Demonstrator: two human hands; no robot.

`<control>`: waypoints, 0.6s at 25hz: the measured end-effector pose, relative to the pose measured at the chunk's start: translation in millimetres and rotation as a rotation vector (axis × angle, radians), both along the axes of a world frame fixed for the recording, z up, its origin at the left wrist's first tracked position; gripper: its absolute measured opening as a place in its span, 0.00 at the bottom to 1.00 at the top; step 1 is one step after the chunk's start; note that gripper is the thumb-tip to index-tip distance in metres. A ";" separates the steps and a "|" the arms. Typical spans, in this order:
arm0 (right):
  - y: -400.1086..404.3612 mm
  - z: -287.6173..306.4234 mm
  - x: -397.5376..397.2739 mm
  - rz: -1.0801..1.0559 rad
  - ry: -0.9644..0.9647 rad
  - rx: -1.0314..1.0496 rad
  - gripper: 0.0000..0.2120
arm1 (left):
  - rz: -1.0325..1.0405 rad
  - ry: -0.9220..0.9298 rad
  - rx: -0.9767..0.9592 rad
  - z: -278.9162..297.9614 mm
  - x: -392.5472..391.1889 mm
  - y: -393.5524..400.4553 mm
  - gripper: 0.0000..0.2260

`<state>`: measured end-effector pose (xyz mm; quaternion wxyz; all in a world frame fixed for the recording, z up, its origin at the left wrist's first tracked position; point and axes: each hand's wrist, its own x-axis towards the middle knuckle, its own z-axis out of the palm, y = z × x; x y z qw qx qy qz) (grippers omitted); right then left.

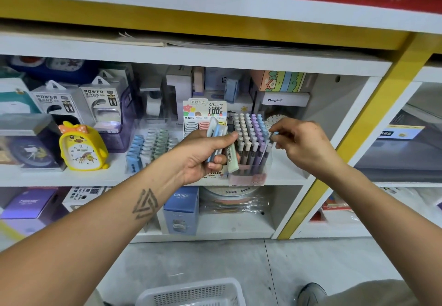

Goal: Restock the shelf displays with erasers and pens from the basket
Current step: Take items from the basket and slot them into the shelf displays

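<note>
yellow duck clock (pixel 81 147), white basket (pixel 191 292), pens (pixel 251 138) perhaps grey, lilac, pale blue.

The pen display box (pixel 250 147) stands on the middle shelf (pixel 167 176). Just left of it sits the lead refill box (pixel 204 114), further left the eraser rows (pixel 150 147), then the duck clock (pixel 81 147). Directly before it the left hand (pixel 203 155) holds pens (pixel 216 135); the right hand (pixel 303 143) is at its right edge. The basket (pixel 191 292) lies on the floor (pixel 239 262) below it.

Bare forearms, left forearm (pixel 100 229) — dark triangle tattoo (pixel 145 204), grey shoe (pixel 311 293)
</note>
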<state>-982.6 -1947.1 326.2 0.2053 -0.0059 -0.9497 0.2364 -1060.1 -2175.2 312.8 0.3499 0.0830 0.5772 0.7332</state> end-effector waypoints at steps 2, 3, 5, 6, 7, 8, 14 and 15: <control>0.3 -1.1 -1.2 0.000 -0.007 0.040 0.07 | 0.037 0.003 0.003 0.9 -0.2 -0.9 0.06; 0.4 -2.9 -2.6 0.003 -0.032 0.074 0.07 | 0.055 0.005 0.002 1.1 -0.7 -1.5 0.07; 0.0 -3.8 -4.4 -0.002 -0.102 0.122 0.10 | 0.085 -0.001 0.008 1.5 -1.8 -3.1 0.12; -0.6 -1.3 -4.7 -0.009 -0.123 0.145 0.11 | 0.096 -0.004 0.015 1.7 -2.3 -4.0 0.15; -2.7 2.5 -5.7 -0.019 -0.101 0.181 0.12 | 0.106 -0.003 0.024 2.1 -2.9 -5.1 0.16; -7.6 7.1 -6.4 -0.023 -0.045 0.201 0.12 | 0.115 0.001 0.034 2.7 -3.6 -6.2 0.15; -87.3 17.8 -19.2 0.290 -0.245 -0.625 0.19 | 0.206 0.054 0.027 6.2 -8.2 -20.6 0.08; -98.0 15.9 -25.0 0.327 -0.284 -0.652 0.21 | 0.218 0.058 0.021 7.5 -9.6 -25.8 0.08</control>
